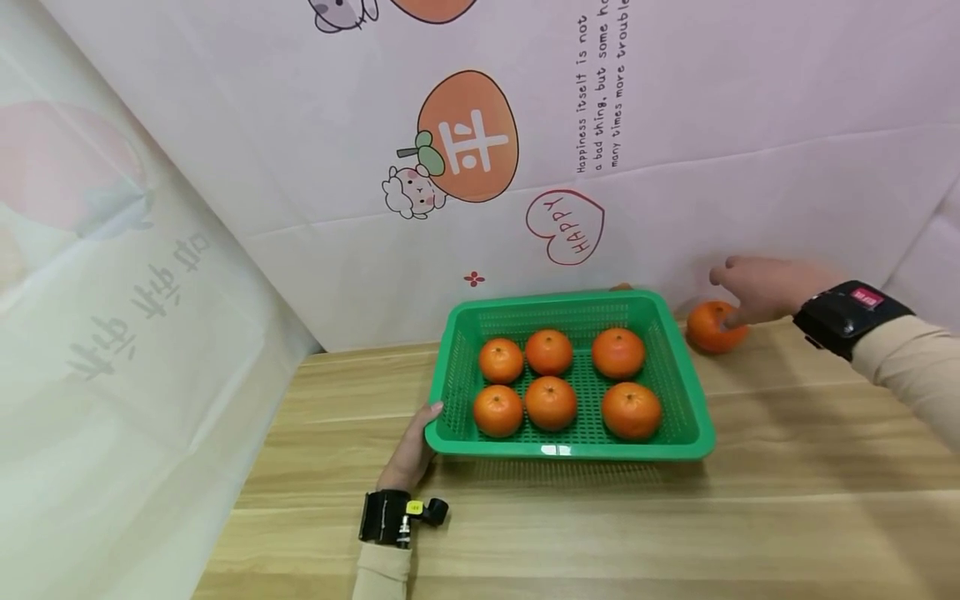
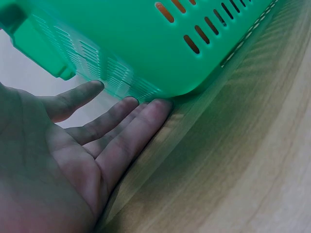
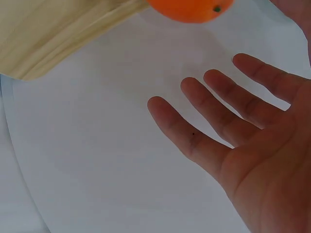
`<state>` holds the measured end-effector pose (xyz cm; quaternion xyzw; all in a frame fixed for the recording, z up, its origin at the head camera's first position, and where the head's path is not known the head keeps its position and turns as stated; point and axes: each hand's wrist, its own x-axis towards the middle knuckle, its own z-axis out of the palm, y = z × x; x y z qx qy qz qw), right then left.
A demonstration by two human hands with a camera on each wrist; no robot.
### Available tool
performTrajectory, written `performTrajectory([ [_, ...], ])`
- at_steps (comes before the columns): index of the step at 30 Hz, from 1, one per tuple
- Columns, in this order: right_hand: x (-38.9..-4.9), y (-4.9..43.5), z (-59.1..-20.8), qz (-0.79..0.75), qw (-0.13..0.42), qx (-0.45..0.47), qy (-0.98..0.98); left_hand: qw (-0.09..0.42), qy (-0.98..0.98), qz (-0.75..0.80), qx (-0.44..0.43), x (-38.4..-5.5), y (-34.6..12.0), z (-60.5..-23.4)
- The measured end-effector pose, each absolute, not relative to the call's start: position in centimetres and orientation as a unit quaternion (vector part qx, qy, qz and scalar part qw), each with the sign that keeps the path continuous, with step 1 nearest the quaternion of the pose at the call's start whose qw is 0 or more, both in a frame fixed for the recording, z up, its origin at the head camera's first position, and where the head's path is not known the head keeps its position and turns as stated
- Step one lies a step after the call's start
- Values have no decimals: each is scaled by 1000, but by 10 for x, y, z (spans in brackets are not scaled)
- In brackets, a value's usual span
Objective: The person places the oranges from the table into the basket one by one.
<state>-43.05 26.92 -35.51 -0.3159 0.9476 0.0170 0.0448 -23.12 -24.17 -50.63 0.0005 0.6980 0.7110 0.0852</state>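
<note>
A green plastic basket (image 1: 570, 450) holds several mandarin oranges (image 1: 551, 403). At its left front corner is my left hand (image 1: 411, 450), thumb by the rim. In the left wrist view the loosely extended fingers (image 2: 131, 141) reach the lower side of the basket (image 2: 131, 43). Right of the basket, another mandarin (image 1: 708, 327) sits on the table near the wall. My right hand (image 1: 772, 287) is over this mandarin, its thumb overlapping the fruit in the head view. The right wrist view shows spread, extended fingers (image 3: 214, 111) below the mandarin (image 3: 194, 7), not closed round it.
A bit of orange (image 1: 621, 287) shows behind the basket's back rim, mostly hidden. The wood-grain table (image 1: 525, 533) meets a printed white sheet (image 1: 675, 217) standing close behind the basket. Another pale sheet (image 1: 150, 333) rises along the left edge.
</note>
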Motion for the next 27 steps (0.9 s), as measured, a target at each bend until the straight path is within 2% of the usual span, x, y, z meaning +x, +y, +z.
performTrajectory([
  [15,-438,259,-392,-10,84,-323,943,91,710,698,5,-231,-244,-508],
  [27,-453,262,-412,-27,73,-330,941,88,707,702,-1,-233,-245,-508],
])
